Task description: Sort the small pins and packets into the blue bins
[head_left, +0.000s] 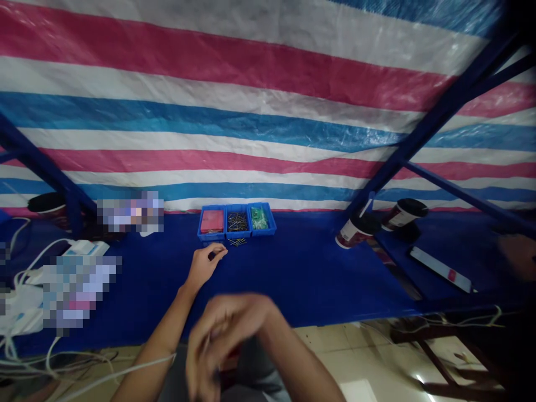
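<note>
My left hand [207, 263] rests on the blue table [301, 273], thumb and forefinger pinched together; anything between them is too small to make out. Just beyond it stand three joined blue bins: one with a pink-red stack [212, 221], one with dark screws [238, 222], one with green pieces [259, 218]. Several loose screws [238, 242] lie in front of the middle bin, right of my left fingertips. My right hand [230, 329] is raised close to the camera over the table's front edge, bent at the wrist and blurred, its fingers curled down and partly hidden.
A dark-lidded cup [354, 230] stands right of the bins, another [404, 214] behind it, with a phone [439, 269] further right. White cables and power strips [87, 247] crowd the left side. Blue metal struts [393, 153] slant at both sides before a striped sheet.
</note>
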The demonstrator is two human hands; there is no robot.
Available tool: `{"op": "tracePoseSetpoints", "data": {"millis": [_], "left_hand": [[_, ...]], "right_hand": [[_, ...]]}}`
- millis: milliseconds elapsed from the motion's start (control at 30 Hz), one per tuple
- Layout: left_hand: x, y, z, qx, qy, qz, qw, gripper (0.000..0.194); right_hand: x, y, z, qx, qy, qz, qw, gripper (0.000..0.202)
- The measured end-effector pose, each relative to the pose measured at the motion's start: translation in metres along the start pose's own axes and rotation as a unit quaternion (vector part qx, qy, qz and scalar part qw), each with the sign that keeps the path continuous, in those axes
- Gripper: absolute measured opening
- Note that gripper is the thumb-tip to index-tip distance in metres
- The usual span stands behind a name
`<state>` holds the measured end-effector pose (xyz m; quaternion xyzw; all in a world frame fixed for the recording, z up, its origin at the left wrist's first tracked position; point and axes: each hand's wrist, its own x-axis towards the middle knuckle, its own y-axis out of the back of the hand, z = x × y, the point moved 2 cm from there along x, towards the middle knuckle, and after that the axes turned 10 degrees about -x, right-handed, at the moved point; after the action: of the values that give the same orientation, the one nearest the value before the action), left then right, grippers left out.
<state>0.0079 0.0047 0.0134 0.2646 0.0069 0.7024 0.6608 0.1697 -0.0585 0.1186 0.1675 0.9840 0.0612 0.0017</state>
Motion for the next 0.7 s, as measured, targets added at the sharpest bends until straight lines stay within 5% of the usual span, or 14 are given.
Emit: {"op": "tracePoseSetpoints", "data": {"millis": [67, 133, 167, 233, 400, 700], "left_hand": [[0.000, 0.001, 0.000, -0.007, 0.006, -0.011, 1.000, 0.018], [0.001, 0.002, 0.000, -0.004, 0.008, -0.024, 1.000, 0.017], [0.001, 0.002, 0.000, 0.001, 0.004, -0.030, 1.000, 0.017], [0.002, 0.002, 0.002, 0.010, -0.017, -0.038, 0.999, 0.015], [0.003, 0.002, 0.008, 0.032, -0.070, -0.020, 0.997, 0.022], [0.001, 0.004, -0.001, 0.025, -0.053, 0.011, 0.998, 0.017]], "right_hand": [[0.011, 0.028, 0.008, -0.134, -0.010, 0.115, 0.984, 0.025], [0.020, 0.059, 0.020, -0.303, -0.040, 0.326, 0.895, 0.023], [0.024, 0.070, 0.028, -0.368, -0.057, 0.368, 0.852, 0.018], [0.031, 0.083, 0.048, -0.420, -0.056, 0.388, 0.818, 0.014], [0.032, 0.081, 0.089, -0.451, -0.035, 0.390, 0.803, 0.020], [0.022, 0.077, 0.113, -0.398, -0.030, 0.382, 0.834, 0.025]]}}
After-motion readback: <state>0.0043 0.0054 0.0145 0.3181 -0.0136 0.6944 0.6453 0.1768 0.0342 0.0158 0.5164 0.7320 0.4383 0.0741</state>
